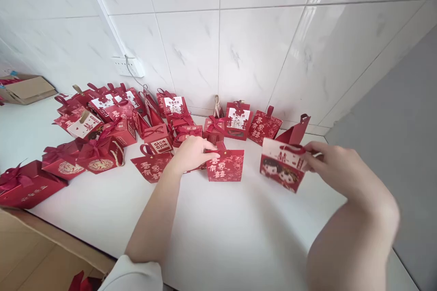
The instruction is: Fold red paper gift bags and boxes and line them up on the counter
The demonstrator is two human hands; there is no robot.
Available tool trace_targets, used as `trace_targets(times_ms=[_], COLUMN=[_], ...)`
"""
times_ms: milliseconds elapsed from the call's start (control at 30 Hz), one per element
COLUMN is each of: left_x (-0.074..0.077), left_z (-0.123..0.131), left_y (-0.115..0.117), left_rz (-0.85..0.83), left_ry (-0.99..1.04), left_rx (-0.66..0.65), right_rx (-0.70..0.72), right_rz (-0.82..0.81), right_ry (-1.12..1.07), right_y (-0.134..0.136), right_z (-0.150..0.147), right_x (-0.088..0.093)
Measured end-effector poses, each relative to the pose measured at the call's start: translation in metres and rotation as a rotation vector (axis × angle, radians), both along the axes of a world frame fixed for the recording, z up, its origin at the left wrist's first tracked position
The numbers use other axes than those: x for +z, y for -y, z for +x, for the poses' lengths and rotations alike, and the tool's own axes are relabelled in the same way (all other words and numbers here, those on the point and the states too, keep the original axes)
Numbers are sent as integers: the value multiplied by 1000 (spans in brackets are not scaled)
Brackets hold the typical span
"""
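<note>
In the middle of the table, my left hand [191, 153] pinches the top left edge of a red gift box [226, 166] with pale lettering and a ribbon handle. To the right, my right hand [329, 166] has its fingers closed on the ribbon handle of a cream-and-red gift box [282, 172] printed with two cartoon figures. That box is slightly tilted; whether its base touches the table I cannot tell. Just behind it stands a plain red side of another gift box [297, 131]. Left of my left hand leans a similar lettered gift box [152, 166].
Several red gift boxes with bows [102, 154] crowd the left and back of the white table [218, 232]. A tiled wall [259, 54] rises behind, with a power socket [129, 67] and cable. An open cardboard box [30, 88] lies far left.
</note>
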State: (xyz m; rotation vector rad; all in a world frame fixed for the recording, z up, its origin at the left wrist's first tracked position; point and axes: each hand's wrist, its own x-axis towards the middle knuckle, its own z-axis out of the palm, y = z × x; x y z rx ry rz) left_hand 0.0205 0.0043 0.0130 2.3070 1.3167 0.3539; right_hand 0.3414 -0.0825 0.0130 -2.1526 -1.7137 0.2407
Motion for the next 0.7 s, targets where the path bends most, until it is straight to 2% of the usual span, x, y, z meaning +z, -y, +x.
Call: trace_targets(times_ms=[100,200,267,333,400,433,500,567,700], left_x=[-6,-14,-20,-27,-32,-34,-37,-38,-41], left_z=[5,7,7,7,8,9,10,9,7], left_y=[-3,-7,-11,-14,-17,-18,-19,-19,-19], left_rz=[-45,-63,-67,-105,-149,-161,-171,-176,-151], left_ry=[-47,-103,-196,-299,-333,-323,-281,-245,-202], left_rx=[-17,-27,-16,-1,6,7,5,3,-5], right_rx=[-113,-165,-207,-226,-111,27,340,533,552], right_rz=[-54,-142,-93,54,183,198,118,-3,-71], right_ry=[-53,-2,72,131,95,33,-99,-161,-114], right_y=[-29,-39,-33,-25,-19,-19,-23,-30,-44], right_z=[3,1,-3,-13,-28,-37,-56,-73,-87], right_x=[-17,-24,-20,-12,-6,-5,-8,-15,-31])
